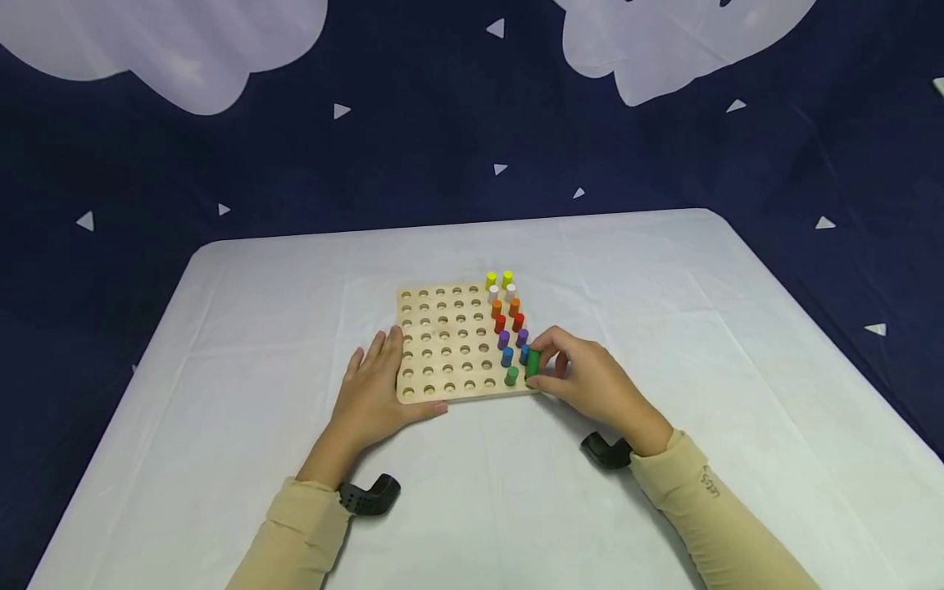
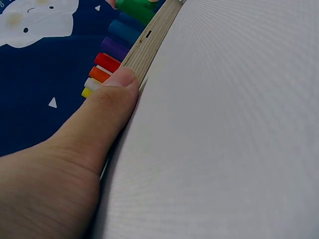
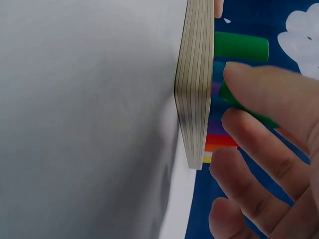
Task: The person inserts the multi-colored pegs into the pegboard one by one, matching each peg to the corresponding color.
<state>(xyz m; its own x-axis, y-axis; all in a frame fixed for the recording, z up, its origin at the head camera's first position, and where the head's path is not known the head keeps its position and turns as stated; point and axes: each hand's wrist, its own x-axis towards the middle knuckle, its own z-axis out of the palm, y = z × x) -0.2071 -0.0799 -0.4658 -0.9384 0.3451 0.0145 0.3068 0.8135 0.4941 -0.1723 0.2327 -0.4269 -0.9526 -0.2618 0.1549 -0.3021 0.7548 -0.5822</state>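
A square wooden pegboard [image 1: 444,329] with rows of round holes lies on the table. My right hand [image 1: 590,377] pinches a green peg [image 1: 533,363] between thumb and fingers at the board's front right corner. In the right wrist view that peg is tilted, its lower end close to the board's face. Another green peg [image 3: 241,46] stands upright in the neighbouring hole. My left hand [image 1: 372,397] rests against the board's left side with fingers extended, its thumb [image 2: 117,92] along the front edge. Two columns of pegs fill the right side: yellow, white, orange, red, purple and blue [image 1: 507,357] pairs.
A white cloth [image 1: 258,344] covers the table. Behind it hangs a dark blue backdrop [image 1: 413,156] with white clouds and small triangles. A black wrist device [image 1: 371,496] sits on the left wrist, and another black device [image 1: 606,451] on the right.
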